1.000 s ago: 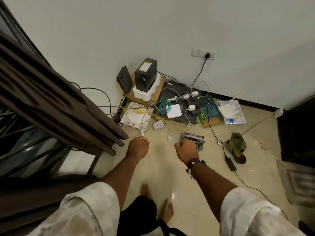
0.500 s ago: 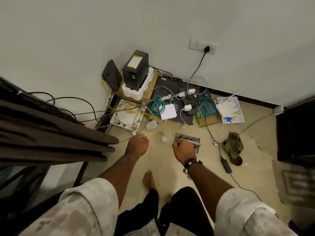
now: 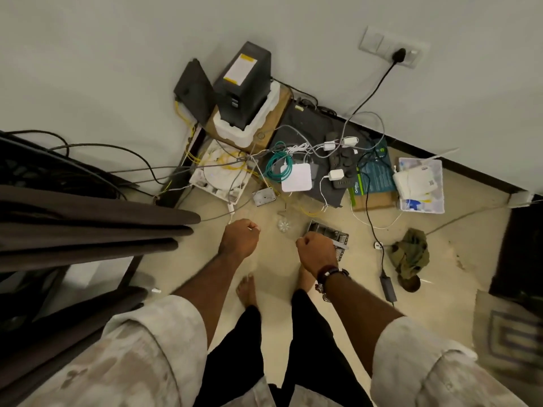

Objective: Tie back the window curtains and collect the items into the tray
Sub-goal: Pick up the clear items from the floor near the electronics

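Observation:
Dark brown curtain folds (image 3: 88,230) hang at the left, beside the window frame. A small metal mesh tray (image 3: 326,230) lies on the cream floor. My right hand (image 3: 316,251) is a closed fist just in front of the tray and covers its near edge. Whether it touches the tray I cannot tell. My left hand (image 3: 239,237) is also a closed fist, held over bare floor to the right of the curtain ends. A small clear round object (image 3: 284,224) lies on the floor between my hands.
Against the wall are a black box on white foam (image 3: 244,92), a white router (image 3: 296,177), a power strip (image 3: 342,168), tangled cables and a white basket (image 3: 435,201). A green cloth (image 3: 410,251) and a power adapter (image 3: 388,286) lie right. My bare feet stand below my hands.
The view has swung and moved closer to the floor clutter. The curtain folds now sit lower at the left. Both fists stay closed in about the same place.

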